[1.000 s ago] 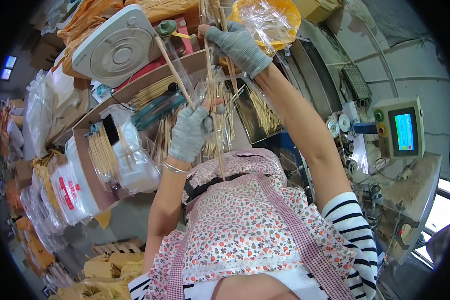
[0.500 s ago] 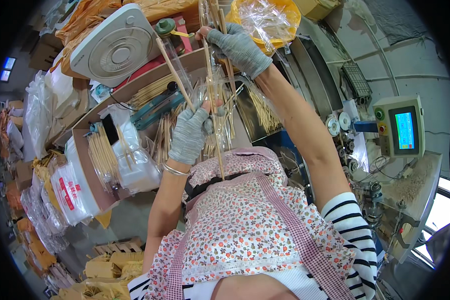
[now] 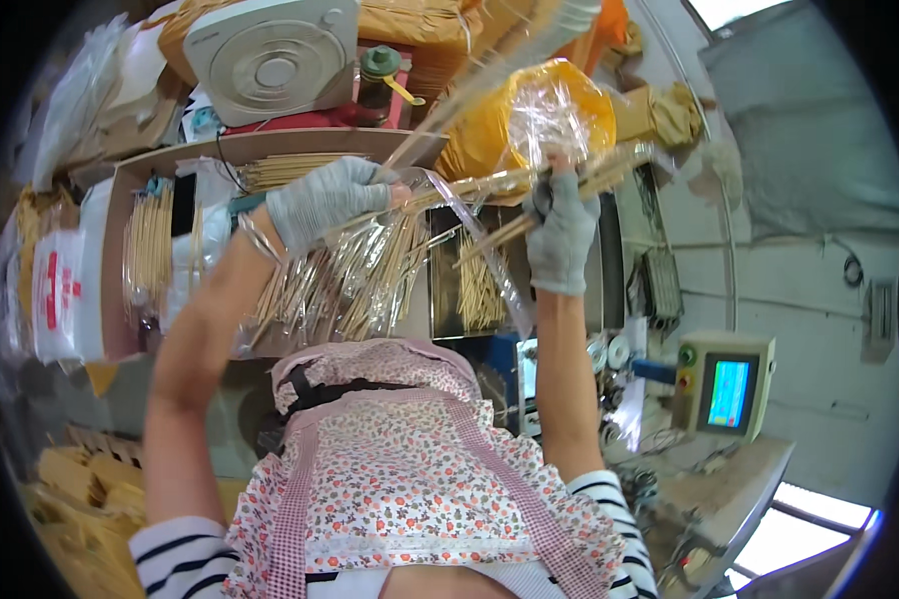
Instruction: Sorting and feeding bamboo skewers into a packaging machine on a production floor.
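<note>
My left hand [image 3: 334, 200], in a grey fingerless glove, pinches thin wooden sticks with clear plastic sleeves. One long stick [image 3: 459, 100], blurred by motion, slants up and right from it. My right hand [image 3: 559, 235], gloved alike, is closed around several wooden sticks [image 3: 509, 232] in clear plastic, lying slantwise across the palm. A loose strip of clear film [image 3: 469, 222] hangs between the hands. Beneath them lies a heap of plastic-sleeved sticks [image 3: 364, 290] in a long cardboard box. Bare sticks [image 3: 481, 290] fill a dark metal tray beside it.
Behind the box stand a white fan [image 3: 275, 65], a green-lidded jar [image 3: 377, 85] and a yellow bag [image 3: 589, 110] of crumpled film. At the left lie a stick bundle [image 3: 148, 245] and a phone [image 3: 184, 205]. A machine's control screen [image 3: 729, 392] is at the right.
My hands have moved apart, the left one outward and the right one lower. The sticks, upright before, now slant to the right. The whole view has shifted.
</note>
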Demonstrator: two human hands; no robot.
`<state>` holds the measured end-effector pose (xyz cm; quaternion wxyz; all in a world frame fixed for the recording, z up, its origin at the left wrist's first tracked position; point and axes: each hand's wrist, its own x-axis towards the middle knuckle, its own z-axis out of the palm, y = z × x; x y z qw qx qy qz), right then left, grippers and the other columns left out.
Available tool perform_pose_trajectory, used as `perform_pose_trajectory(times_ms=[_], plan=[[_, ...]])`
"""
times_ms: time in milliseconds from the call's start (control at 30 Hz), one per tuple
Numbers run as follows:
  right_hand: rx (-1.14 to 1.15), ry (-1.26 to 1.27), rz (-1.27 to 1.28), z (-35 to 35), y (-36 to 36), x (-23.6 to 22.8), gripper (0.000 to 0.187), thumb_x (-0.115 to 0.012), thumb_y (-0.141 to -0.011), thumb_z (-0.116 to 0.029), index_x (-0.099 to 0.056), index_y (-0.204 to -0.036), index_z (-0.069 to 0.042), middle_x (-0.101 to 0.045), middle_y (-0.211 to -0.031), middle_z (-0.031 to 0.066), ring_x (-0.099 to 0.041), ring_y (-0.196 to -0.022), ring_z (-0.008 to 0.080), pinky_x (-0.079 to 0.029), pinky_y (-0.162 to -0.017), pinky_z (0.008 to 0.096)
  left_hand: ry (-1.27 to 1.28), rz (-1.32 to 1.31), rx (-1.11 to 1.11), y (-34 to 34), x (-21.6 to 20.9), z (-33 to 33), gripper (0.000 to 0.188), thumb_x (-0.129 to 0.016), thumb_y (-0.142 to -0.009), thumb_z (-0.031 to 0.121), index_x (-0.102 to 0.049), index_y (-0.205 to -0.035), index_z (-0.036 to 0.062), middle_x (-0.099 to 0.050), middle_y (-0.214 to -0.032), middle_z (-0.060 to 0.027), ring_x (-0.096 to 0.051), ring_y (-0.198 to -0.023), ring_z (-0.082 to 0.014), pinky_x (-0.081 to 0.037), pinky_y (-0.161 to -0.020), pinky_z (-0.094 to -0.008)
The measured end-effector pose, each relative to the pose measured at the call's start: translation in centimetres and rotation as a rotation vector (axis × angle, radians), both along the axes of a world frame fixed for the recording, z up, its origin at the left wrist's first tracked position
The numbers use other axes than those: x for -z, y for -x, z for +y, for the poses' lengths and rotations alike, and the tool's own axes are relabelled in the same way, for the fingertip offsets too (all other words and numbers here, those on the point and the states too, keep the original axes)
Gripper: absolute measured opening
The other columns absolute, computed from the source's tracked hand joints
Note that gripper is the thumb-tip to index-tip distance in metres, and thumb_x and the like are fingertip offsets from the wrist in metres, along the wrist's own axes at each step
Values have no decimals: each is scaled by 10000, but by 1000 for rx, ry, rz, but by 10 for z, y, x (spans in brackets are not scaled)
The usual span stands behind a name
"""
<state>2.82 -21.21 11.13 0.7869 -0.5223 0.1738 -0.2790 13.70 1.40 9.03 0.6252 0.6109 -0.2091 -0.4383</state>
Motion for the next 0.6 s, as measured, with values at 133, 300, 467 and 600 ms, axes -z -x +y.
perform_pose_trajectory(times_ms=[133, 300, 467, 600], plan=[[-76, -12, -37, 13, 25, 2, 94, -603, -857, -141, -525, -815, -107, -404, -617, -59, -310, -449, 25, -250, -403, 182, -27, -47, 231, -37, -16, -2, 249, -650, -816, 270, -625, -771, 27, -549, -644, 32, -490, -598, -39, -369, -521, -196], [-21, -57, 131, 17, 39, 20, 117, -620, -853, -190, -548, -864, -98, -407, -621, -60, -315, -465, 27, -273, -422, 179, -271, -326, 343, -60, -9, -4, 438, -695, -737, 420, -644, -886, 11, -577, -703, -27, -507, -619, -107, -406, -538, -258], [-26, -84, 128, 12, 42, 28, 149, -625, -850, -205, -568, -907, -80, -405, -623, -61, -323, -493, 27, -275, -438, 178, -394, -395, 317, -55, -16, -10, 451, -687, -739, 430, -647, -925, 21, -590, -726, -30, -512, -634, -108, -410, -535, -265], [4, -134, 142, 12, 41, 29, 119, -617, -853, -181, -531, -838, -100, -403, -591, -71, -323, -466, 15, -255, -413, 175, -371, -325, 307, -56, -10, -9, 455, -682, -741, 436, -650, -928, 23, -587, -728, -31, -504, -620, -104, -405, -524, -270]])
